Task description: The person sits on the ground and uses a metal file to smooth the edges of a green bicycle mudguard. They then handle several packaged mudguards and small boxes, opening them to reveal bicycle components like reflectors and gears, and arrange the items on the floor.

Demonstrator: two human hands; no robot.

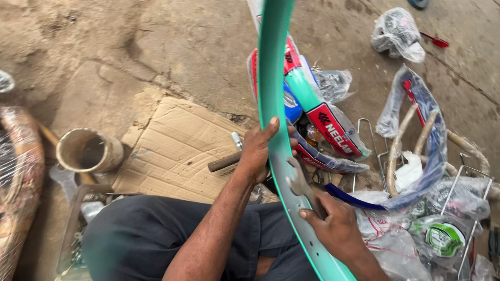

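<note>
A: Head view. What are the hands doing?

B: Left hand [259, 151] is closing round the inner edge of the teal mudguard [273, 99] — thumb lying up along its face, fingers wrapping behind. Firm grip on the guard.

A: Right?

B: Right hand [336, 226] is sitting lower on the same guard, fingers clamping a flat grey spanner [300, 182]. The spanner's head is pressing against the guard's inside face, just below the left hand.

A: Where is the guard running?

B: It's arcing from the top edge of the frame down past both hands and out at the bottom, crossing over the person's dark trousers [151, 234].

A: Anything around it?

B: Left of the guard: a flattened cardboard sheet [177, 151] is lying on the ground, with a brown-handled tool [225, 161] poking out just behind the left hand. Further left, a dirty metal can [88, 151] is lying on its side. Far left edge — something is sitting wrapped in clear film, can't tell what.

A: Right of it?

B: Plastic-wrapped frame tubes in teal, red and blue [323, 122] are lying just behind the guard. Beyond those, a blue mudguard in a clear bag [427, 140], wire stays [372, 143], and more bagged parts [398, 34] well off near the top right.
</note>
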